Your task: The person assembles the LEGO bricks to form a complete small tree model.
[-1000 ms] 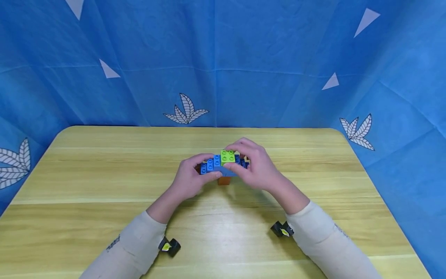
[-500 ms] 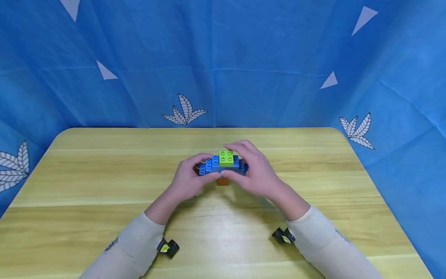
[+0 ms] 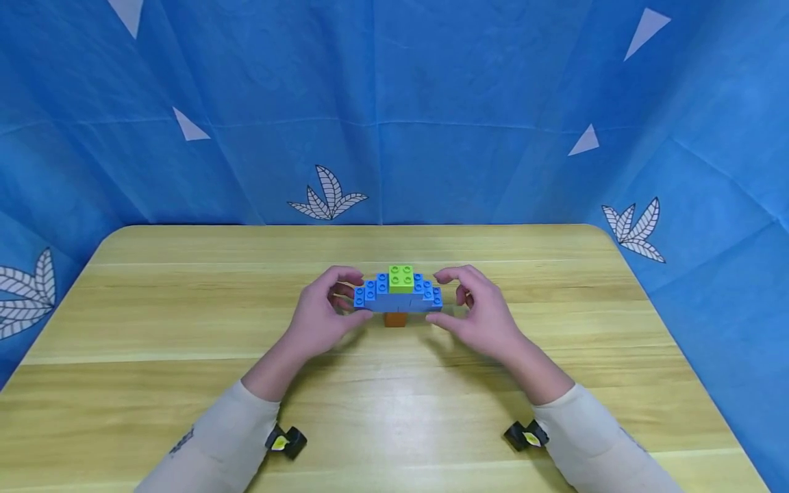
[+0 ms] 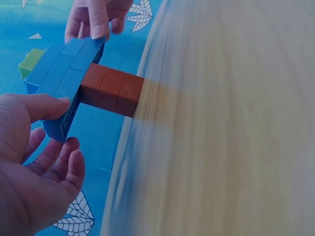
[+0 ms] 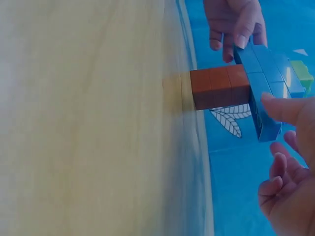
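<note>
A toy-brick model stands upright on the table in the head view. Stepped layers of blue bricks (image 3: 377,302) spread out at its top, crowned by a lime green brick (image 3: 401,279). Underneath, several stacked brown bricks (image 4: 111,89) form a narrow stem, plainest in the wrist views. My left hand (image 3: 322,316) curves loosely around the left end of the blue layers, thumb in front and fingers behind; whether it touches them I cannot tell. At the other end my right hand (image 3: 483,316) is spread the same way, with a small gap beside the bricks in the head view.
The wooden table (image 3: 185,308) reaches back to a blue cloth (image 3: 468,171) with white leaf and triangle prints. A small black device (image 3: 286,441) sits at the left cuff, and another black device (image 3: 526,435) at the right cuff.
My right hand has come off the top and front of the model and moved right. The left hand has loosened and shifted slightly left. The model stays in place, its right end now uncovered.
</note>
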A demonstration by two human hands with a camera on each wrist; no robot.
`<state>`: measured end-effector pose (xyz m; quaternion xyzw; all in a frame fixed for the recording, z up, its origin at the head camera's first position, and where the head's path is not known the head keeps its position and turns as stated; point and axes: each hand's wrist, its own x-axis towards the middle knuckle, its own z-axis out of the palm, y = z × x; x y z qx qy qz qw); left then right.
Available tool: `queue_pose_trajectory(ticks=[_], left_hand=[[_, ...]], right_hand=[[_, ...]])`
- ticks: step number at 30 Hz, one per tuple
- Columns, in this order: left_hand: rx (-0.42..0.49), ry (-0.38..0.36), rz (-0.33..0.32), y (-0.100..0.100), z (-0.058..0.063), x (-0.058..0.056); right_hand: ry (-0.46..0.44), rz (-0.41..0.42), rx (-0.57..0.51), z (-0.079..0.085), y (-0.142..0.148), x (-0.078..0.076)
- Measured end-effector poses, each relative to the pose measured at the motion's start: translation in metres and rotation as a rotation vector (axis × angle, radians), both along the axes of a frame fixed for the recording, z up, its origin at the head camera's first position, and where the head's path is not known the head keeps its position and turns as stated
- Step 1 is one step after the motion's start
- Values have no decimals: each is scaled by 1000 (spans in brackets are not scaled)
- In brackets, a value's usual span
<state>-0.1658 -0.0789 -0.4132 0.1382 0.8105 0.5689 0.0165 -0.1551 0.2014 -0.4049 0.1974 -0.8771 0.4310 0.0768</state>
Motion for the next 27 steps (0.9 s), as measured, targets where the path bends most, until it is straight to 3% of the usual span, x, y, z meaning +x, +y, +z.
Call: queue_pose_trajectory(ticks=[7,13,27], left_hand=[[32,9,2,-6,1,0],[17,19,20,-5,1,-1],[-5,-59,165,1,0,-11]], right_hand=[[-37,-16,-45,-4,3,1],[-79,-93,-113,-6,1,0],[-116,-168,-260,-18,-17,-15]])
